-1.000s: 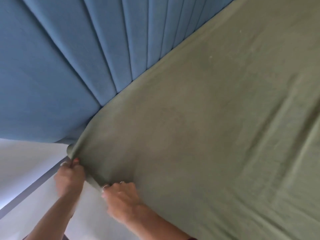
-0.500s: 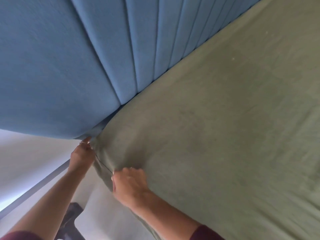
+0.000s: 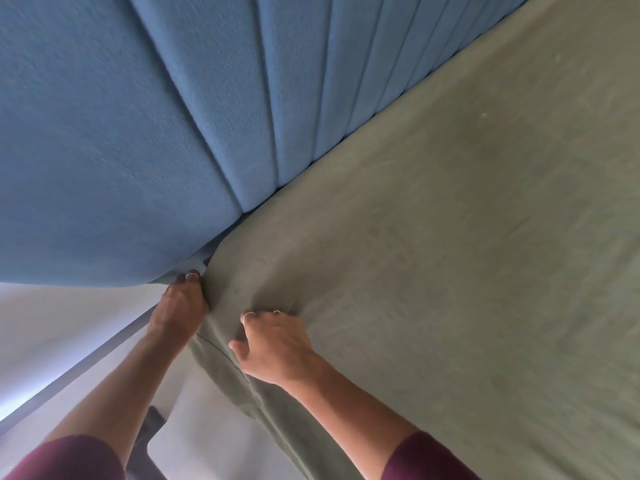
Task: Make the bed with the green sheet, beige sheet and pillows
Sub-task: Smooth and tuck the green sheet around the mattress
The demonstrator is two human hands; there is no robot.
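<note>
A bed fills most of the view, its top covered by the green sheet [image 3: 450, 254], which lies fairly smooth across the mattress with soft creases gathering toward the near corner. Behind it stands a blue padded headboard [image 3: 156, 133] with upright channels; the sheet's far edge runs along the foot of that padding. Below the headboard, on the left, a pale wall [image 3: 52, 327] shows, crossed by a grey strip [image 3: 86, 368] that slants down toward the lower left. A dark object [image 3: 149, 434] sits low between the two forearms; what it is cannot be told.

The sheet's corner hangs over the mattress edge right where headboard and bed meet. The left hand [image 3: 181, 306] is at that corner, fingers pushed into the gap beside the headboard and curled on the sheet's edge, gripping it; a ring shows on one finger. The right hand [image 3: 273, 344] is just beside it, on the top of the bed near the edge, fingers bent and pinching a bunch of the green fabric, thumb pointing toward the left hand. Folds radiate from this grip. Below the right wrist the sheet drapes down the side of the mattress. Both arms wear dark red sleeves [image 3: 426, 459] pushed up the forearm.
</note>
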